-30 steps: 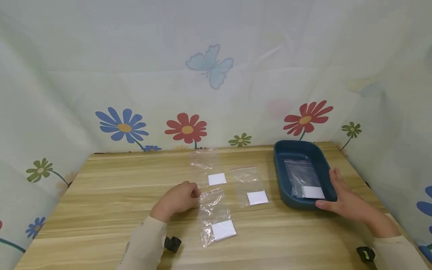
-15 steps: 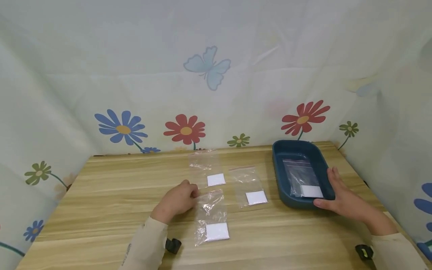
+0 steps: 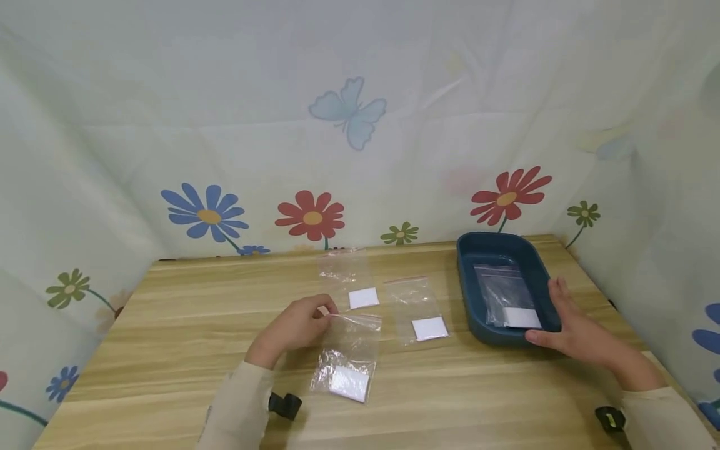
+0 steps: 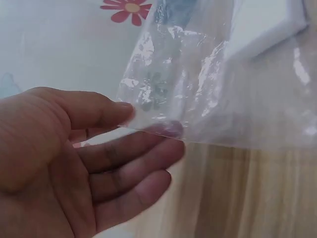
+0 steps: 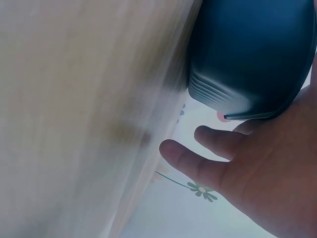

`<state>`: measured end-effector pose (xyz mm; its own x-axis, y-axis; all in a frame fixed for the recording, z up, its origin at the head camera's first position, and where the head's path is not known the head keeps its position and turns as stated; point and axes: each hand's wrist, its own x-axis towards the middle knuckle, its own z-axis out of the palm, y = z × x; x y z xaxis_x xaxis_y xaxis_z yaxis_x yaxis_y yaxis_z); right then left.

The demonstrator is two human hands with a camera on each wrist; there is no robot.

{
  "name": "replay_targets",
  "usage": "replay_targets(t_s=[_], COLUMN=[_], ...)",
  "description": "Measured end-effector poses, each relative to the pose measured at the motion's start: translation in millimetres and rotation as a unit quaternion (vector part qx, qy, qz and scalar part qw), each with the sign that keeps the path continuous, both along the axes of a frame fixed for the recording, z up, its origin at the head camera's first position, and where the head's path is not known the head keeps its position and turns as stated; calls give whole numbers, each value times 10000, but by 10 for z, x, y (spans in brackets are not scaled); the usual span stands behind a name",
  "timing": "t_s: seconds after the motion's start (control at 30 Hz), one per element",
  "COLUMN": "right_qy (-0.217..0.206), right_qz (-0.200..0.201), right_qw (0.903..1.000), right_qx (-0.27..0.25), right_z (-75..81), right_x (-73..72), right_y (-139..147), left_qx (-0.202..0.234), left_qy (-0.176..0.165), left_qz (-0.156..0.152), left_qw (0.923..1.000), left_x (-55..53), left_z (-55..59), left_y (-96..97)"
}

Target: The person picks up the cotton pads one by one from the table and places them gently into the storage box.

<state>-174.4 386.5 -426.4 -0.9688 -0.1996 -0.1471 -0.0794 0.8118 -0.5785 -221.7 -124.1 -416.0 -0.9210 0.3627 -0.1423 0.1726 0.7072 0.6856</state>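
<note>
My left hand (image 3: 295,325) pinches the upper left corner of a clear zip bag (image 3: 354,347) between thumb and index finger. Its top edge is lifted, and a flat white block (image 3: 349,382) sits in its lower part. In the left wrist view the other fingers extend beneath the bag (image 4: 198,99). My right hand (image 3: 579,331) rests against the near right corner of a dark blue tub (image 3: 464,300), thumb at the near wall and fingers along the right side. The right wrist view shows some fingers (image 5: 193,166) extended, apart from the tub.
Two more clear bags with white blocks lie on the wooden table, one far back (image 3: 344,269) and one nearer the tub (image 3: 410,297). Inside the tub is a bag (image 3: 500,290) with a white block. A flower-printed curtain (image 3: 247,150) rises behind the table.
The left hand has lifted the nearest bag's top edge, and its lower end has swung left. The right hand and tub hold their place.
</note>
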Motion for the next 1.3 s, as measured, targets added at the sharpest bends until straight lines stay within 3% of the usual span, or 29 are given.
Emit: replay_targets(t_s=[0.07, 0.23, 0.37, 0.63, 0.83, 1.03, 1.3], right_qy=[-13, -52, -7, 52, 94, 57, 81], right_qz=[0, -32, 1, 15, -65, -37, -90], right_qw=[10000, 10000, 10000, 10000, 9998, 9999, 9999], right_qx=[-61, -70, -15, -47, 148, 79, 98], right_z=[-12, -6, 36, 4, 6, 5, 10], right_x=[6, 9, -20, 7, -6, -8, -8], right_y=[-1, 2, 3, 7, -14, -24, -19], left_qx=[197, 767, 1059, 2054, 2236, 2314, 2285], left_qy=[-9, 350, 561, 137, 820, 383, 480], left_qz=[21, 104, 237, 240, 378, 448, 206], left_qw=[9998, 9964, 9925, 9783, 9705, 9711, 9721], left_x=[-19, -74, -83, -85, -69, -49, -81], left_z=[-41, -120, -105, -132, -116, -86, -46], left_y=[13, 60, 83, 141, 140, 68, 73])
